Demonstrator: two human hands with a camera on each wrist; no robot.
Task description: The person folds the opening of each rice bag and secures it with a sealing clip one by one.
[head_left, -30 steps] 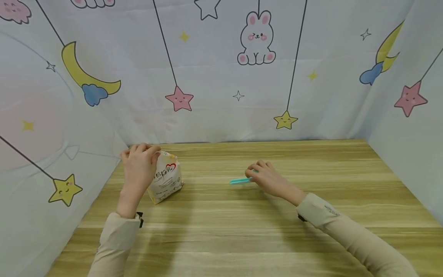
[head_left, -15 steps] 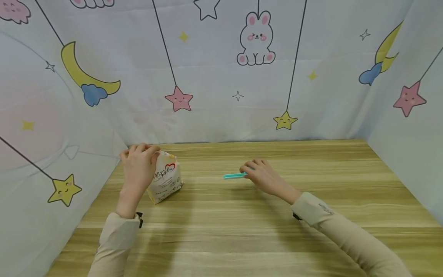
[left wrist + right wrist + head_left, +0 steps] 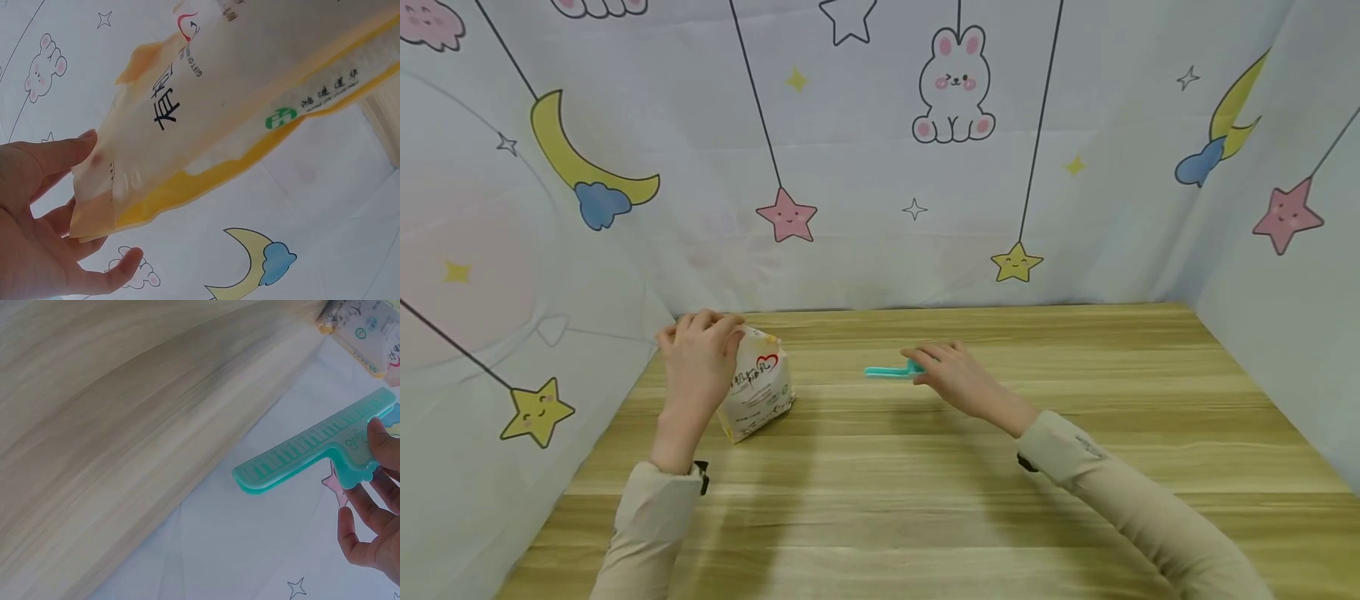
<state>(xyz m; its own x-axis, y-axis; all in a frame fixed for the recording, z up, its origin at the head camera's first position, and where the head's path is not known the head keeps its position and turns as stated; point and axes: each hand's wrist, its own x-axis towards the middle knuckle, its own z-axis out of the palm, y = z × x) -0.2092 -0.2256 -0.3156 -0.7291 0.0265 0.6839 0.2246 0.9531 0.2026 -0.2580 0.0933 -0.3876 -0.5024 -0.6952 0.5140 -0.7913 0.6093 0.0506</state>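
Note:
On the left of the table stands a white and yellow bag printed with dark characters and a red heart. My left hand pinches its top edge. The left wrist view shows the bag's flat upper end between the thumb and fingers. To the right, my right hand holds a turquoise bag clip above the table, its long bar pointing left toward the bag. In the right wrist view, thumb and fingers pinch the handle of the clip. A gap separates the clip from the bag.
A wood-grain table lies under both hands. White fabric printed with stars, moons and a rabbit hangs behind it and along both sides. The left side of the fabric is close to the left hand and bag.
My right hand has moved left and slightly away from me with the clip, closer to the bag. The left hand and bag have stayed in place.

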